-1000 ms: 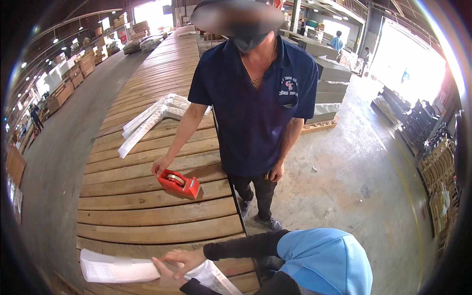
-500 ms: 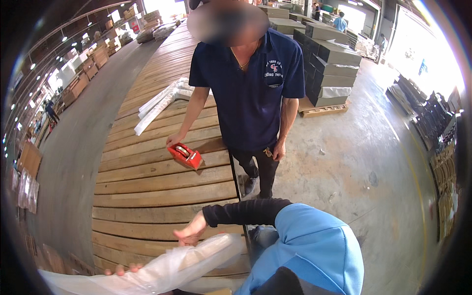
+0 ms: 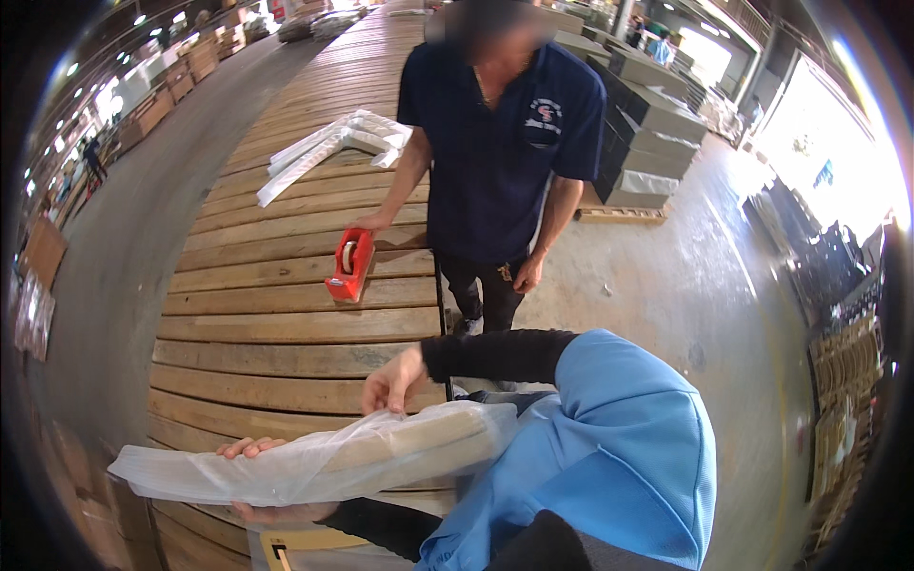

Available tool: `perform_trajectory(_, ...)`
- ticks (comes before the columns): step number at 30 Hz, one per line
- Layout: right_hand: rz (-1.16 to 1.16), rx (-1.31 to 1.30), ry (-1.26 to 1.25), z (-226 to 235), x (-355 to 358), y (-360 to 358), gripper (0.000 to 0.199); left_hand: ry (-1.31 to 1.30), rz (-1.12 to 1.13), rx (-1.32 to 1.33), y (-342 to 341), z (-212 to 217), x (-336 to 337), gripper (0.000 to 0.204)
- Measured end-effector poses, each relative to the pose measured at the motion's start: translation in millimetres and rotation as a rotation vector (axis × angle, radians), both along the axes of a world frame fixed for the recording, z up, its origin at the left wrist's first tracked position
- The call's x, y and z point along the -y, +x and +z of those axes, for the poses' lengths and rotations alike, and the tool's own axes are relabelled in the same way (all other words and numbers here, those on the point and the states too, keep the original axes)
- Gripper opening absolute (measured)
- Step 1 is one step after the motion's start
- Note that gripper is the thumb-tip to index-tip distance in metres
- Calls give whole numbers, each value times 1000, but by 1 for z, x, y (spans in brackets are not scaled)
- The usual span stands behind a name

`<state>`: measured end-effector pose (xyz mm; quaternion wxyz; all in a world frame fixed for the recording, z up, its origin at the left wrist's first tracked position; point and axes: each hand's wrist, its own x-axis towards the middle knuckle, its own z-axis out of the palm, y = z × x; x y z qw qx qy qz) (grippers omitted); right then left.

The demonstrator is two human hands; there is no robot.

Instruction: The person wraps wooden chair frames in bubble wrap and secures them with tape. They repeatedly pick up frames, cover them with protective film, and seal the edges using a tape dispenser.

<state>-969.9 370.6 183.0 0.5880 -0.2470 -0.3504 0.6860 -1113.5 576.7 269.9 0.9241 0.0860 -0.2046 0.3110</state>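
Your left hand (image 3: 255, 447) cups the near-left end of a long wooden board in a loose clear plastic sleeve (image 3: 314, 462), fingers curled around it. Your right hand (image 3: 390, 381) pinches the plastic near its middle. The slick film could slide and the far-left end sag. Farther off, a co-worker's hand (image 3: 367, 225) rests beside a red tape dispenser (image 3: 350, 264) on the plank desk (image 3: 276, 328).
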Motion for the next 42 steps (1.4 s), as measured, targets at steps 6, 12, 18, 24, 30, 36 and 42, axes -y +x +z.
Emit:
perform_trajectory(6,-148,848,-300,2,17,75,31,322,773,-559,19,-122,-26,76)
perform_trajectory(12,-189,888,-404,-28,11,121,17,95,822,-502,61,-165,4,76)
perform_trajectory(18,-281,424,-399,-56,5,144,23,-428,212,-50,75,-217,-15,69)
perform_trajectory(24,-528,639,-182,-61,-10,153,12,-413,321,-330,85,-253,-30,58)
perform_trajectory(30,-644,1202,-64,-37,-36,137,13,-404,434,-372,76,-288,-45,50)
perform_trajectory(36,-414,974,-110,-41,-31,117,35,-311,1431,-753,110,-337,-54,46)
perform_trajectory(42,-607,985,-72,-45,-14,66,66,-483,1067,-801,75,-312,-38,54)
